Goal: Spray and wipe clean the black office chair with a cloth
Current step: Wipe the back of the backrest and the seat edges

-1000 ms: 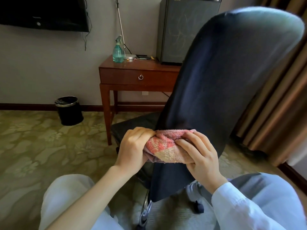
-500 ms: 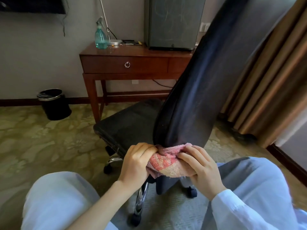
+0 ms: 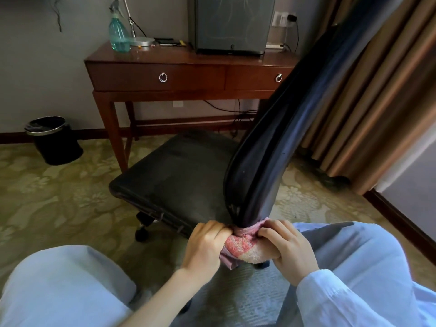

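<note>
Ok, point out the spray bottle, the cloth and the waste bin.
spray bottle (image 3: 119, 36): head view, on its teal body.
cloth (image 3: 238, 243): head view, on its pink patch.
waste bin (image 3: 59, 149): head view, on its black side wall.

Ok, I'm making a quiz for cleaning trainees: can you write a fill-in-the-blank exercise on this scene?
1. The left hand and right hand grip a pink terry cloth against the ____ of the black office chair.
2. The brown wooden desk has ____ drawers with ring pulls.
3. The teal plastic spray bottle stands at the desk's ____ end.
Missing words: backrest; two; left.
</note>
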Motion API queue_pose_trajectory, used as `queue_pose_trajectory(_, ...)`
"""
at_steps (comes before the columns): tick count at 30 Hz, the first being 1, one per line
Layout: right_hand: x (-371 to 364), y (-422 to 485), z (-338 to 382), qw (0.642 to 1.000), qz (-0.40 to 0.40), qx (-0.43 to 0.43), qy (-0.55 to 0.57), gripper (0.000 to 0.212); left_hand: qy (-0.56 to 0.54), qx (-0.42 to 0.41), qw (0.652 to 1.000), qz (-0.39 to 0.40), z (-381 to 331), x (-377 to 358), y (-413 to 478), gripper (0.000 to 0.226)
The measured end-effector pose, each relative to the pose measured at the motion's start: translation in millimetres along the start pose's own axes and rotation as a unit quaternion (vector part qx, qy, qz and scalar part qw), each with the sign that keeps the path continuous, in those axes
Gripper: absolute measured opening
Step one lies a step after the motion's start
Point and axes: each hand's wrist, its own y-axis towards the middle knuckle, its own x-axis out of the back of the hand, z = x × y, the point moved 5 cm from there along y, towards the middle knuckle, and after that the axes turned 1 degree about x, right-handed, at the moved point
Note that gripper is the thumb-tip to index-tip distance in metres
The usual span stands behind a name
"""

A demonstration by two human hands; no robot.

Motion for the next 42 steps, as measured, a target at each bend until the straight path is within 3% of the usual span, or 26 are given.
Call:
queue_pose_trajectory(6,17,1,-13,0.996,-0.034,-0.07,0.036,0.055,-0.001,-0.007,0.999,-0.043,-17,1,17,0.047)
queue_pose_trajectory(11,69,25,-4,0.987,-0.145,-0.051,0.038,0.023,-0.007,-0.07,0.989,-0.13,-36,39,65,0.035)
queue_pose_trajectory(16,129,56,-10,0.967,-0.25,-0.039,0.017,0.024,-0.008,-0.122,0.974,-0.193,-66,84,113,0.029)
queue_pose_trajectory(22,225,102,-17,0.928,-0.371,-0.018,-0.013,0.028,-0.01,-0.172,0.941,-0.29,-118,157,188,0.039)
queue_pose_trajectory(30,249,119,-48,0.941,-0.337,-0.017,0.011,0.036,-0.018,-0.204,0.95,-0.236,-130,150,222,0.039)
queue_pose_trajectory(33,233,111,-56,0.94,-0.338,-0.015,0.048,0.034,-0.037,-0.193,0.954,-0.225,-120,126,213,0.038)
queue_pose_trajectory(40,168,82,-81,0.935,-0.304,-0.079,0.163,0.052,-0.007,-0.196,0.95,-0.244,-106,82,188,0.023)
queue_pose_trajectory(42,150,73,-84,0.932,-0.297,-0.085,0.188,0.046,0.01,-0.198,0.946,-0.256,-103,72,179,0.02)
